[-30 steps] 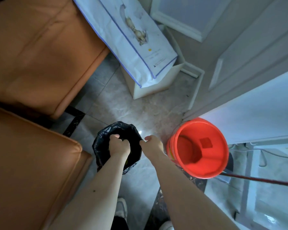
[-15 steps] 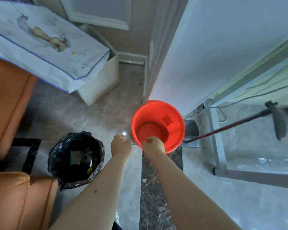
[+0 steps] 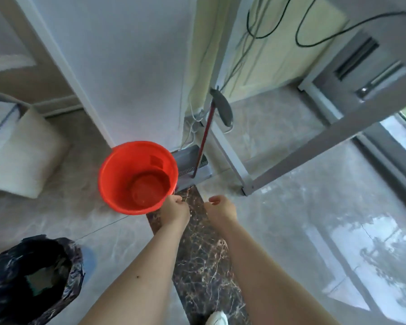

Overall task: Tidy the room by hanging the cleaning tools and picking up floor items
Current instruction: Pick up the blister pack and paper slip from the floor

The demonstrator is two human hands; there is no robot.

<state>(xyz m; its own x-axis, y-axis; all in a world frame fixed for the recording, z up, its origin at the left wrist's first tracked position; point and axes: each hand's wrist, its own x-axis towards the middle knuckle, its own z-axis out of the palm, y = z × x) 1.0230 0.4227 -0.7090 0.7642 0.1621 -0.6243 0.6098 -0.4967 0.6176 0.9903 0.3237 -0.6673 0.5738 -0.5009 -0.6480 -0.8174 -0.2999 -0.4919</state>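
Note:
A red bucket (image 3: 108,181) stands on the floor against a white wall corner, with nothing visible inside. Behind it a grey dustpan (image 3: 195,168) sits upright, its red handle (image 3: 205,134) leaning up to a grey grip (image 3: 222,109). My left hand (image 3: 175,211) is curled into a fist right beside the bucket's near rim, and nothing shows in it. My right hand (image 3: 220,206) hovers over the dark marble floor strip with its fingers loosely curled, holding nothing. A bin lined with a black bag (image 3: 7,266) stands at the lower left.
A white box (image 3: 21,156) sits on the floor at the left. Grey table legs (image 3: 314,146) cross the right side, with black cables (image 3: 256,36) hanging along the wall. My white shoe (image 3: 217,319) shows at the bottom. The glossy tiled floor stretches to the right.
The view has swung right. Both hands left the black bin, passed the red bucket's rim and now hang to its right. The orange seats are out of view.

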